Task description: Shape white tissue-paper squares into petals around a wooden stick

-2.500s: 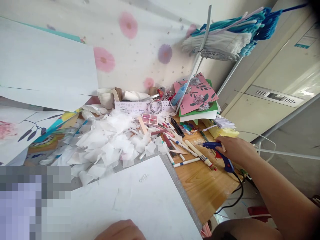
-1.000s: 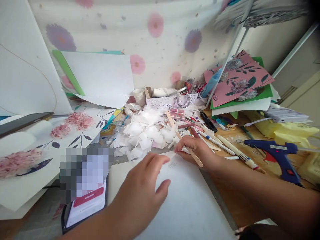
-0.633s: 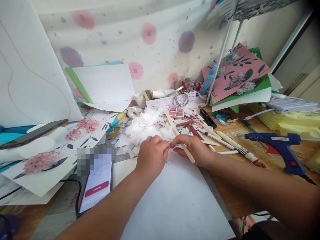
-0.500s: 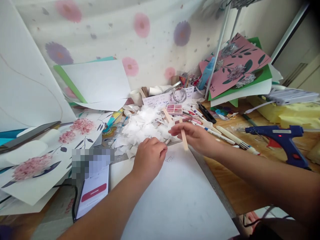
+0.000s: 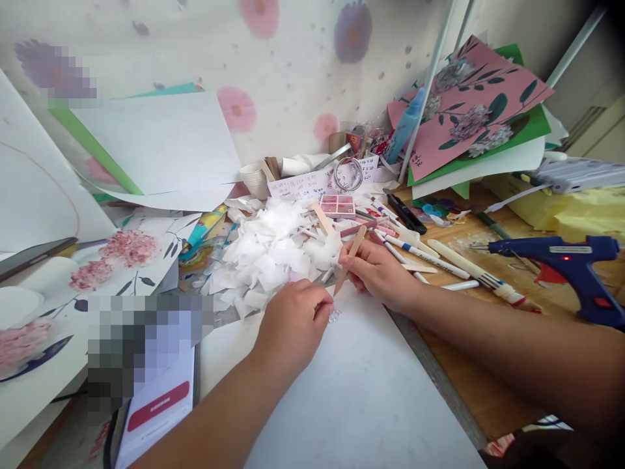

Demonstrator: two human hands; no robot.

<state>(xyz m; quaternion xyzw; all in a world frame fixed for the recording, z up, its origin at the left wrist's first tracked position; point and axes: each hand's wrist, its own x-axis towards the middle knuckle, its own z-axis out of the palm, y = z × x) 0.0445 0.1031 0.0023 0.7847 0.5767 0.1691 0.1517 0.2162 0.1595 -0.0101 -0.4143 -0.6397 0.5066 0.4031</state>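
Note:
A flat wooden craft stick [image 5: 352, 253] is gripped slantwise between the thumb and fingers of my right hand [image 5: 378, 272]. Its lower end points down beside the fingertips of my left hand [image 5: 295, 319]; whether they touch is hard to tell. The fingers of that left hand are curled and pinched together, and what they hold, if anything, is hidden. Both hands are over the far end of a large white sheet [image 5: 351, 391]. A small clear, shiny blob [image 5: 334, 316] lies on the sheet just right of my left fingertips. Beyond my hands is a heap of white paper pieces [image 5: 268, 244].
A blue glue gun [image 5: 551, 251] with a lit red light lies at right. Pens and brushes [image 5: 430, 260] spread beyond my right hand, near a pink palette [image 5: 336, 205]. A phone [image 5: 161, 391] and flower pictures [image 5: 129, 247] are at left. Paper cups [image 5: 254, 179] stand at the back.
My right hand has turned the craft stick so that its lower end now slants toward my left fingertips, and its fingers have closed more firmly. My left hand stays curled. The view has shifted slightly.

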